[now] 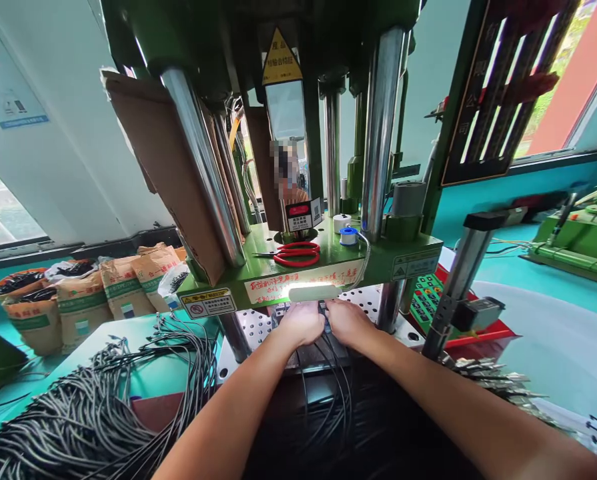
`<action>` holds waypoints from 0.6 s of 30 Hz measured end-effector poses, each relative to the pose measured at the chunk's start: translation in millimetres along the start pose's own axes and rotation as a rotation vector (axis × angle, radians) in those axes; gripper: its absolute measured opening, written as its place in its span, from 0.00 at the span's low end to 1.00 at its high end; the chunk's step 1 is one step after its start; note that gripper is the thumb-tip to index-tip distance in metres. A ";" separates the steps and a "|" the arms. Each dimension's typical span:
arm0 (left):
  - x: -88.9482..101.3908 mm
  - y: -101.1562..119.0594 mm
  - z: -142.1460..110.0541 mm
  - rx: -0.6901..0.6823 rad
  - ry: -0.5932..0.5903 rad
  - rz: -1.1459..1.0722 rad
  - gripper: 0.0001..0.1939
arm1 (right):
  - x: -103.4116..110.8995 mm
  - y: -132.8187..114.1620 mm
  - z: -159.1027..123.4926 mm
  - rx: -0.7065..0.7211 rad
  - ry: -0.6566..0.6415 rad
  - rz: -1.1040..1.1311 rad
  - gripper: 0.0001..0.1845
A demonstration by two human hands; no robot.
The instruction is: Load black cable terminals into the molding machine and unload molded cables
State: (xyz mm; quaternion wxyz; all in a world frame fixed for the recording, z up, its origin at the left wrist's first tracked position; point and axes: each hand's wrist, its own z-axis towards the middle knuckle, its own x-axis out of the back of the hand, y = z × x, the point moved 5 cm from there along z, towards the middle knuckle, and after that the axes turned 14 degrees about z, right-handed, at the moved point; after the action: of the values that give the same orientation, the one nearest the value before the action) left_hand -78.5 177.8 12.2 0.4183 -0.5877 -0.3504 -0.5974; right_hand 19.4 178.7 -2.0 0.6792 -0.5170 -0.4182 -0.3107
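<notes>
Both of my hands are at the work opening of a green press, just under a lit lamp bar (314, 292). My left hand (302, 324) is curled closed, knuckles up, at the mould (279, 311). Close beside it on the right, my right hand (347, 321) is closed too, its thumb and fingers pinched at the inner side. Thin black cables (345, 383) run out from between and beneath the hands and hang toward my lap. The cable ends and some fingertips are hidden by the lamp and hands.
Red-handled scissors (298, 254) and a blue-and-white spool (348, 236) lie on the press ledge (258, 241). A large cable pile (88, 420) covers the left table. Steel columns (381, 133) flank the opening. A red-framed control panel (428, 303) stands at right, beside a white tub (563, 340).
</notes>
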 end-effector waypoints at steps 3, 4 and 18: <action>-1.3 -2.3 0.3 0.009 -0.023 0.006 0.20 | -4.7 -2.5 7.2 -0.007 -0.030 -0.005 0.16; -2.0 -2.7 0.3 0.011 -0.026 0.005 0.20 | -6.3 -2.4 9.4 -0.011 -0.038 -0.010 0.15; 4.9 -17.3 -30.8 0.112 0.002 0.065 0.28 | 4.0 -1.5 1.5 0.116 0.066 -0.031 0.20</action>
State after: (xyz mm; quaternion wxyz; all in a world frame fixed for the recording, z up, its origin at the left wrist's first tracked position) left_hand -106.6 156.3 16.4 0.4701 -0.5737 -0.3635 -0.5636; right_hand 19.6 179.8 2.5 0.7165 -0.4596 -0.4210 -0.3133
